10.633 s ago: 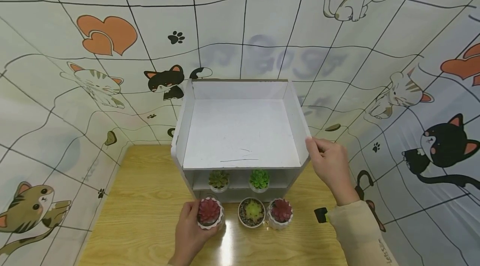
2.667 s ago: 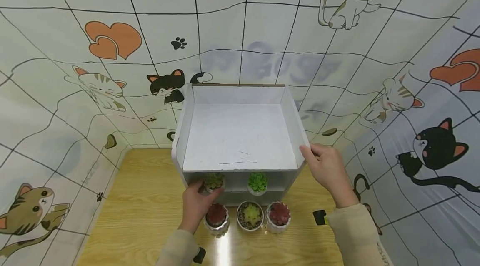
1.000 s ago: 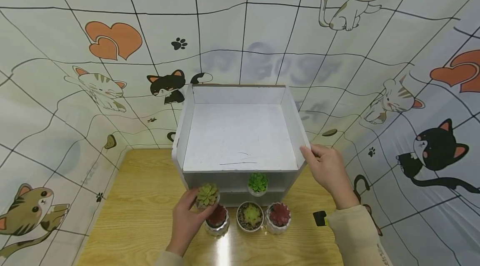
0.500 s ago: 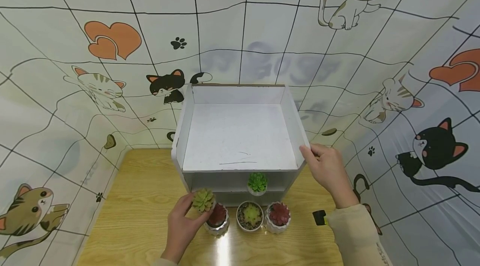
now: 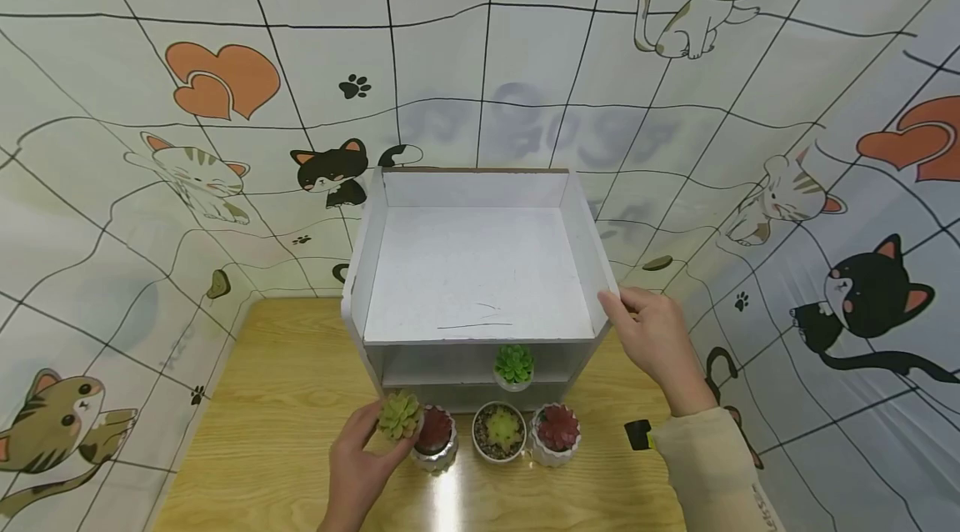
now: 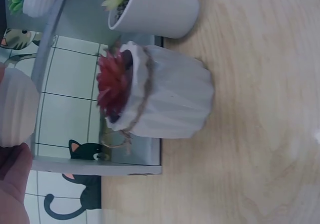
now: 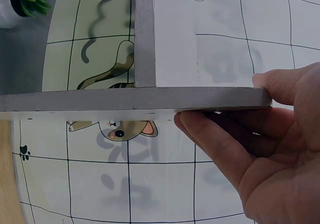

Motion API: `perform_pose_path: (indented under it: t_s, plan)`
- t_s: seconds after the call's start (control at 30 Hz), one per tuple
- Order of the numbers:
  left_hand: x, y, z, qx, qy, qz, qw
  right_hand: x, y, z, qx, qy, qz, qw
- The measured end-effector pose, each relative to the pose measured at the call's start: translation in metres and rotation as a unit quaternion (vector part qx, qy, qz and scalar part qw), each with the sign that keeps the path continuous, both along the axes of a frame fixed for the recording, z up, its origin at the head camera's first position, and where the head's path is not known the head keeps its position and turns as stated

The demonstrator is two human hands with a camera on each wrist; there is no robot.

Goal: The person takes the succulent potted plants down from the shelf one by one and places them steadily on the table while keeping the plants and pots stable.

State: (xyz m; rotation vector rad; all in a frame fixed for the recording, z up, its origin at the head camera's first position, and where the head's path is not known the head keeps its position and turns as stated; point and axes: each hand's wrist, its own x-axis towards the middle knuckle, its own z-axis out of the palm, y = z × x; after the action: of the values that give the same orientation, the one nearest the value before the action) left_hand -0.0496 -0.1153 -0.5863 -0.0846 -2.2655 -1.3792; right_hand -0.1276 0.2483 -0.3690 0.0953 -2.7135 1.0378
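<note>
My left hand (image 5: 358, 460) grips a small potted succulent (image 5: 400, 415) with yellow-green leaves, left of the red one. In the left wrist view its white ribbed pot (image 6: 18, 108) is held clear of the table, thumb against the lower side. My right hand (image 5: 657, 338) pinches the right side panel of the white shelf (image 5: 480, 273), thumb on the inner face and fingers outside. A bright green succulent (image 5: 514, 366) stands on the middle shelf. On the table in front are a red succulent (image 5: 434, 434), a pale green one (image 5: 501, 432) and another red one (image 5: 557, 429).
The wooden table (image 5: 285, 399) extends to both sides of the shelf. Cat-patterned cloth (image 5: 187, 248) hangs behind and at both sides. A small black object (image 5: 639, 434) appears beside the right sleeve (image 5: 712, 465).
The left hand set down a red succulent in front, took the yellow-green one from the shelf's left, and drew it out toward the front left. The right hand stays on the panel.
</note>
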Motion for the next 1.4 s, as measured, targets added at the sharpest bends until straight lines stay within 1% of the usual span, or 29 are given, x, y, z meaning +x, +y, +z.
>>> perform_pose_path:
  t_s: [0.07, 0.13, 0.33, 0.47, 0.87, 1.23, 1.4]
  plan:
    - [0.002, -0.001, -0.003, -0.008, -0.002, 0.010, 0.9999, 0.000, 0.000, 0.000, 0.001, 0.001, 0.000, 1.000]
    - [0.004, -0.002, -0.006, -0.010, -0.013, 0.021, 0.9997, 0.000, 0.000, 0.000, 0.002, 0.002, 0.000, 1.000]
    - [0.009, -0.005, -0.015, 0.001, -0.049, 0.039, 0.9981, 0.002, -0.001, 0.000, 0.005, 0.006, -0.001, 1.000]
    - [0.012, -0.006, -0.020, 0.007, -0.064, 0.048, 0.9968, 0.002, -0.001, 0.000, 0.007, 0.007, -0.002, 1.000]
    - [0.020, -0.009, -0.035, 0.021, -0.084, 0.062, 0.9944, 0.002, 0.000, -0.001, 0.011, 0.004, -0.004, 1.000]
    - [0.024, -0.011, -0.047, 0.025, -0.085, 0.068, 0.9937, 0.002, -0.001, 0.001, 0.008, 0.004, -0.004, 1.000]
    - [0.027, -0.012, -0.050, 0.008, -0.093, 0.075, 0.9928, 0.002, -0.001, 0.000, 0.009, 0.012, -0.003, 1.000]
